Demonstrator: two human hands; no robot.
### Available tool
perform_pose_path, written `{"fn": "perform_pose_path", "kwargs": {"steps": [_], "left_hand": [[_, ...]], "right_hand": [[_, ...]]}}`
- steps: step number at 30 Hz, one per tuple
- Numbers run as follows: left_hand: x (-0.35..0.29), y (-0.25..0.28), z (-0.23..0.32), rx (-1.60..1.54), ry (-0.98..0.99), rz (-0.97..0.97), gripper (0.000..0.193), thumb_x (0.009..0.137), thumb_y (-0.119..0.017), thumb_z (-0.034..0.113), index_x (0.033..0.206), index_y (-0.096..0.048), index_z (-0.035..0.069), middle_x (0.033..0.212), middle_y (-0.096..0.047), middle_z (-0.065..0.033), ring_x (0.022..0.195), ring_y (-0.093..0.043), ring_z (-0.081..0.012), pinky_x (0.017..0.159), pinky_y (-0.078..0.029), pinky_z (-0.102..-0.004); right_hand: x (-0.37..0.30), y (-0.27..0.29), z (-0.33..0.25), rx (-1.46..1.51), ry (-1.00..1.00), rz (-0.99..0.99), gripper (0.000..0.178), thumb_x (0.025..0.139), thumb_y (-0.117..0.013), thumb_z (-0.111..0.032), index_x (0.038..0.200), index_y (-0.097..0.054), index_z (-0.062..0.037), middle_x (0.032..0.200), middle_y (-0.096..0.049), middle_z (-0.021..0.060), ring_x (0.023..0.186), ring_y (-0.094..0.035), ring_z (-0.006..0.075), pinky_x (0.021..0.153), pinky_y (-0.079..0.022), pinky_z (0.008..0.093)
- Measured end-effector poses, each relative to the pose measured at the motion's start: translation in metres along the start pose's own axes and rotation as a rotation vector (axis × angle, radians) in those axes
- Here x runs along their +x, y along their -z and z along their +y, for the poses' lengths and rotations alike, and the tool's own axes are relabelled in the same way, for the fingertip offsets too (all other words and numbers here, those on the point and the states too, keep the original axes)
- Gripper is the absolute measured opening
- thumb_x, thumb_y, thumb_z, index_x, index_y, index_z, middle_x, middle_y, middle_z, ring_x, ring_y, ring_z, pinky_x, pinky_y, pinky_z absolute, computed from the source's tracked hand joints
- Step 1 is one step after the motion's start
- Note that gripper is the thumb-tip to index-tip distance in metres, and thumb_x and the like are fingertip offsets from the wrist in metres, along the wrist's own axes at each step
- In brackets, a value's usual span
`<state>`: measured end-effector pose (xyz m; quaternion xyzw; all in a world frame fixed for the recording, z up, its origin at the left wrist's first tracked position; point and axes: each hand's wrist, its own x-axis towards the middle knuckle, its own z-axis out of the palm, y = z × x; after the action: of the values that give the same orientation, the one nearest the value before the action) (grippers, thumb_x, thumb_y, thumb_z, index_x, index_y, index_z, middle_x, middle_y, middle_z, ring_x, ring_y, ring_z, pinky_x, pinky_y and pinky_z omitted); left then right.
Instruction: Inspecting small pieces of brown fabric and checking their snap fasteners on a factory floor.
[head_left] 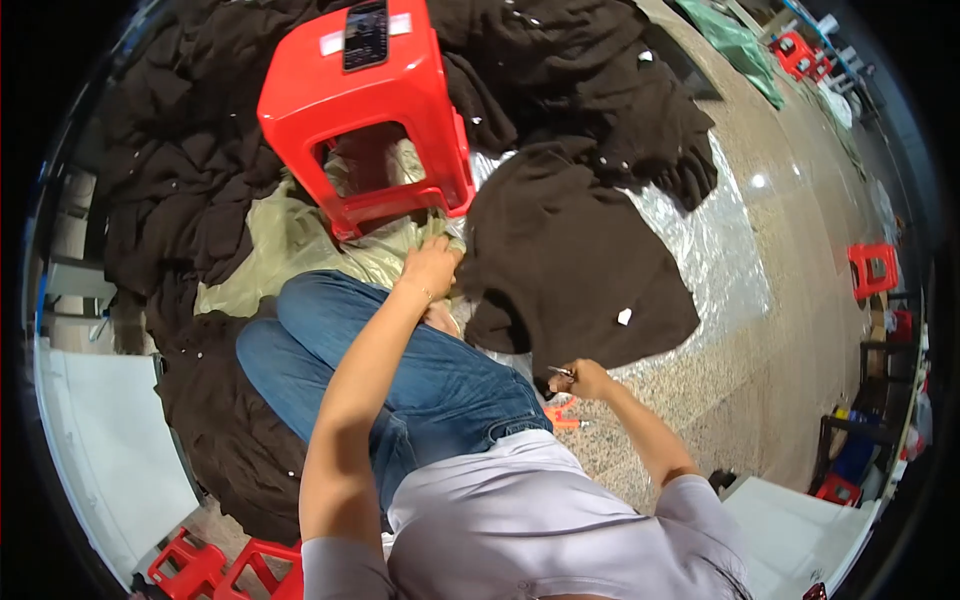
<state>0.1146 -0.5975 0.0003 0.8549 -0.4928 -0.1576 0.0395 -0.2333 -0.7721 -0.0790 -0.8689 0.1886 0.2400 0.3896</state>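
My left hand (432, 268) reaches between my bent knees and the stool, its fingers bent together at the left edge of a dark brown cloth garment (580, 265). What they grip, if anything, is hidden. To the right, my right hand (585, 381) is closed round a small metal tool (562, 372) whose kind is unclear. It is beside the garment's near corner, which narrows toward the fingers. The garment lies spread on clear plastic sheeting (735, 250), with a small white tag on it. Just below my right hand, an orange-handled tool (567, 415) rests on the floor.
A red plastic stool (360, 90) with a phone (366, 35) on top stands ahead. Piles of dark brown cloth (190, 200) surround it, and yellowish plastic (290, 240) lies underneath. White panels (120, 430) flank me; more red stools (873, 270) stand farther off.
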Motion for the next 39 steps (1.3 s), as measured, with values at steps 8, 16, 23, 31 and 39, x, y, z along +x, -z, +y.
{"fn": "perform_pose_path", "kwargs": {"steps": [8, 16, 23, 31, 39], "left_hand": [[-0.216, 0.077, -0.050, -0.176, 0.275, 0.773, 0.039, 0.077, -0.070, 0.015, 0.114, -0.062, 0.008, 0.139, -0.048, -0.0200, 0.134, -0.041, -0.0393, 0.109, -0.035, -0.0522], [-0.375, -0.044, -0.015, -0.516, 1.132, 1.141, 0.041, 0.093, -0.062, 0.025, 0.130, -0.054, 0.010, 0.148, -0.037, -0.0201, 0.135, -0.038, -0.0384, 0.111, -0.034, -0.0428], [-0.415, -0.197, 0.029, -0.663, 1.753, 0.722, 0.060, 0.084, -0.070, 0.023, 0.138, -0.044, 0.015, 0.151, -0.029, -0.0240, 0.136, -0.035, -0.0428, 0.106, -0.040, -0.0488], [-0.456, -0.207, 0.019, -0.481, 1.670, 1.045, 0.054, 0.082, -0.070, 0.011, 0.132, -0.051, 0.009, 0.149, -0.034, -0.0225, 0.130, -0.040, -0.0428, 0.108, -0.039, -0.0446], [-0.481, -0.239, -0.002, -0.349, 1.843, 1.409, 0.029, 0.090, -0.062, 0.017, 0.116, -0.060, 0.005, 0.126, -0.055, -0.0204, 0.117, -0.052, -0.0386, 0.100, -0.043, -0.0426]], "right_hand": [[0.078, 0.001, -0.109, 0.099, 0.252, 0.233, 0.033, 0.092, -0.065, -0.027, 0.074, -0.062, 0.0010, 0.057, -0.056, 0.0044, 0.053, -0.051, 0.0127, 0.052, -0.042, 0.0332], [0.132, -0.009, -0.300, 0.515, 0.697, 0.137, 0.017, 0.097, -0.058, -0.012, 0.089, -0.060, 0.0027, 0.064, -0.053, 0.0012, 0.049, -0.046, 0.0068, 0.046, -0.037, 0.0235], [0.133, -0.063, -0.408, 0.019, 1.197, 0.190, 0.014, 0.093, -0.063, -0.011, 0.084, -0.062, -0.0001, 0.061, -0.057, 0.0064, 0.049, -0.049, 0.0115, 0.047, -0.040, 0.0295], [0.138, -0.078, -0.423, -0.085, 1.172, 0.270, 0.014, 0.092, -0.067, -0.011, 0.085, -0.063, 0.0007, 0.067, -0.061, 0.0113, 0.051, -0.052, 0.0157, 0.050, -0.043, 0.0316], [0.129, -0.079, -0.420, -0.143, 1.174, 0.289, 0.015, 0.093, -0.066, -0.012, 0.085, -0.064, 0.0010, 0.066, -0.061, 0.0106, 0.052, -0.053, 0.0163, 0.051, -0.043, 0.0308]]}}
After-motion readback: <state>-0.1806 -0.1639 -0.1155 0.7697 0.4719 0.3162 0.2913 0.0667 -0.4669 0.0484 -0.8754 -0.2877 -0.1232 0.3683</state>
